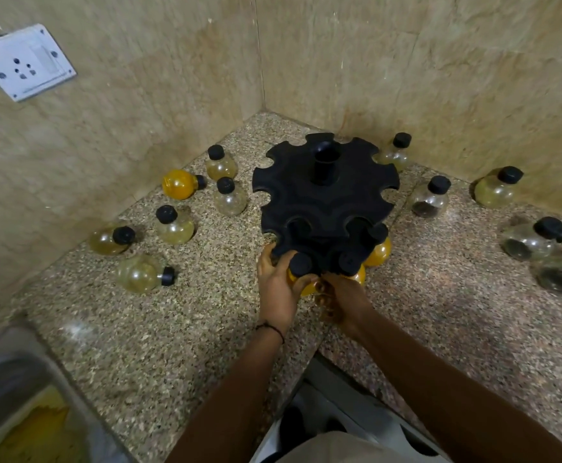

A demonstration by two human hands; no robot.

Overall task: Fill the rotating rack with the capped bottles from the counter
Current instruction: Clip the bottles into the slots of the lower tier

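Our left hand (278,289) wraps its curled fingers round a yellow bottle (303,285) at the near edge of the black rack (323,202), thumb up beside the bottle's black cap (300,264). Our right hand (341,300) sits just beside it with fingers curled in against the bottle's lower right side (we cannot tell whether it truly grips or only touches).

The rack stands on the speckled tabletop (172,329) close to the corner of the walls, its hollow centre post (323,163) upright. Two more yellow bottles sit in neighbouring slots at its near right edge: a second bottle (359,275) and a third bottle (380,252).

The other capped bottles lie scattered on the tabletop. To the left we see an orange one on its side (178,184), pale upright ones (221,165) and a clear one tipped over (141,274). To the right stand a dark-bottomed bottle (429,202) and a yellowish bottle (495,193), with a blurred cluster (540,248) at the far edge.

A wall socket (22,61) is at upper left.
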